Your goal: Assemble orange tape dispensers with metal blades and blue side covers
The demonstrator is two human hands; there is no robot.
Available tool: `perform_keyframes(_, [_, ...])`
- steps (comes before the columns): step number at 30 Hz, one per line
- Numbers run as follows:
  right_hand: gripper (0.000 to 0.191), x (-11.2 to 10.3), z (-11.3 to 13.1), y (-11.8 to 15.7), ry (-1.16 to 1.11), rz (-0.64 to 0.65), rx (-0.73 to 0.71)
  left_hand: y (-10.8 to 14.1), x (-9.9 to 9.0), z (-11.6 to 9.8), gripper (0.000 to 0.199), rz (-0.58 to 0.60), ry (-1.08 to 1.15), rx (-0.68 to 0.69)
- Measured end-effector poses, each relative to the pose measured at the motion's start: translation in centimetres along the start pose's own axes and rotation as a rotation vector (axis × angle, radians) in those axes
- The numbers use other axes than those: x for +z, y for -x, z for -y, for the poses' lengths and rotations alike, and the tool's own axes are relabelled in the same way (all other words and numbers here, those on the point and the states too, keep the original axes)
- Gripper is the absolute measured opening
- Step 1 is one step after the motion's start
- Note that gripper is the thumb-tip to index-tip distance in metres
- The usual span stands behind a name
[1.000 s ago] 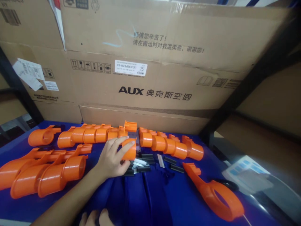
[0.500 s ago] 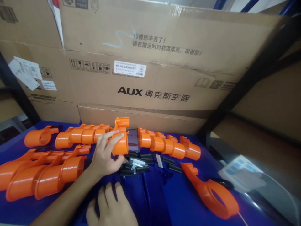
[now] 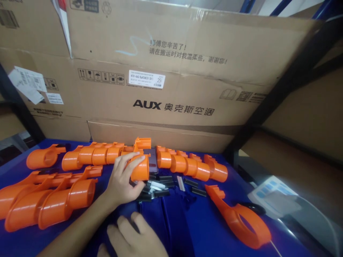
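My left hand [image 3: 123, 180] is closed around an orange plastic part [image 3: 140, 169] with a wide round ring and a short grooved arm on top. Its fingers lie over the ring and the thumb is below. Just under that part, a loose pile of short black pieces [image 3: 161, 193] and pale strips [image 3: 157, 186] lies on the blue surface. At the bottom of the view, my right hand [image 3: 139, 237] rests low over the blue surface, holding nothing. Its fingers are apart and slightly bent.
Similar orange parts stand in a row at the back left [image 3: 100, 155], another at the back right [image 3: 184, 166], and a bigger group at the front left [image 3: 56, 203]. One orange part [image 3: 252, 228] lies alone at the right. A large cardboard box [image 3: 174, 89] walls off the back.
My left hand has shifted slightly right with the orange part. My right hand has moved a little right and down, its fingers shifting position. The camera view has drifted slightly.
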State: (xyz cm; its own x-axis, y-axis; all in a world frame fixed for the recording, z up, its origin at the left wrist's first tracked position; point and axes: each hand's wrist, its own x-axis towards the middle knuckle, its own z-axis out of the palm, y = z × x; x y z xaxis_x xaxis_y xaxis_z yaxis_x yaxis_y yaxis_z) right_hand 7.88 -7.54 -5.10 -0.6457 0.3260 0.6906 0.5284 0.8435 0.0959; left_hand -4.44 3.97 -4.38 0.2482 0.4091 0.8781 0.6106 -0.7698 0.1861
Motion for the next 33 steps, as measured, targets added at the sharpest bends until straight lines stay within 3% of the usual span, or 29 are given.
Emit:
perform_keyframes(3, [0.017, -5.6, -4.2, -1.6, -0.01, -0.053, 0.071, -0.1, -0.1, -0.1, 0.08, 0.011, 0.02, 0.014])
perform_keyframes(6, [0.023, -8.7, -9.9, -2.9, -0.07, -0.154, 0.502, -0.3, -0.2, -0.4, 0.08, 0.016, 0.065, 0.055])
perform_keyframes(8, [0.045, -8.3, -13.1, -3.1, -0.239, -0.244, 0.755, -0.2, -0.2, -0.5, 0.082, 0.029, 0.112, 0.107])
perform_keyframes(10, [0.053, -6.7, -15.1, -2.6, -0.546, -0.25, 0.935, -0.1, -0.2, -0.6, 0.084, 0.081, 0.177, 0.173])
perform_keyframes(12, [0.051, -5.0, -16.0, -2.1, -0.852, -0.208, 1.036, 0.0, -0.3, -0.7, 0.086, 0.15, 0.245, 0.22])
perform_keyframes(14, [0.049, -4.1, -16.2, -1.8, -1.023, -0.254, 1.082, -0.2, -0.4, -1.0, 0.09, 0.229, 0.326, 0.231])
perform_keyframes(17, [0.047, -4.1, -16.1, -1.8, -1.055, -0.391, 1.121, -0.9, -0.6, -1.8, 0.099, 0.297, 0.583, 0.01])
perform_keyframes(21, [0.047, -4.7, -16.6, -2.0, -0.998, -0.498, 1.132, -2.0, -0.6, -2.1, 0.092, 0.323, 1.128, -0.598])
perform_keyframes(23, [0.048, -4.8, -17.0, -2.0, -0.951, -0.495, 1.111, -2.5, -0.7, -1.7, 0.082, 0.355, 1.37, -0.782])
perform_keyframes(26, [0.049, -5.0, -17.2, -1.8, -0.881, -0.477, 1.078, -3.2, -1.3, -0.9, 0.061, 0.401, 1.655, -0.854])
perform_keyframes(28, [0.049, -5.3, -17.1, -1.7, -0.853, -0.459, 1.062, -3.9, -2.0, -0.7, 0.059, 0.453, 1.765, -0.844])
perform_keyframes(30, [0.047, -5.5, -16.8, -1.8, -0.845, -0.427, 1.05, -4.5, -2.4, -0.9, 0.062, 0.498, 1.788, -0.88])
perform_keyframes(33, [0.042, -5.3, -16.1, -2.0, -0.848, -0.305, 1.001, -5.1, -2.1, -1.8, 0.055, 0.475, 1.634, -1.01])
